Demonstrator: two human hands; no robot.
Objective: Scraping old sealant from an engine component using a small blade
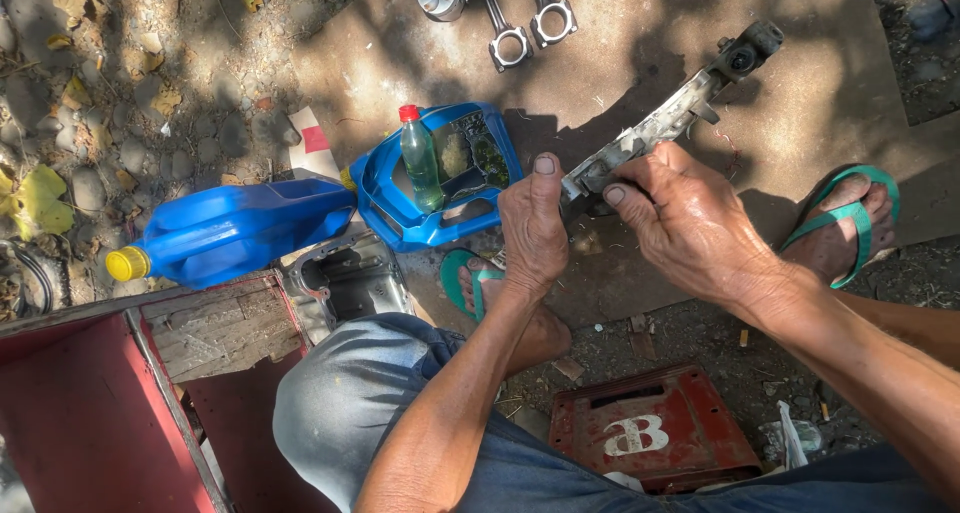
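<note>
Both hands clamp one grimy grey metal bar (650, 138): left hand (533, 228) pinches its near end, right hand (680, 213) wraps beside, steadying it over brown cardboard sheet (620, 63).

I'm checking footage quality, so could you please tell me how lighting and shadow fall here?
Head view: hard sun on both hands, left hand and right hand, and the grey metal part; dappled shade across the ground and cardboard sheet; focus sharp throughout.

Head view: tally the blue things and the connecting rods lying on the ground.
Blue plastic jug with yellow cap: 1
Blue plastic tray-like housing: 1
Metal connecting rods: 2
Total: 4
</note>
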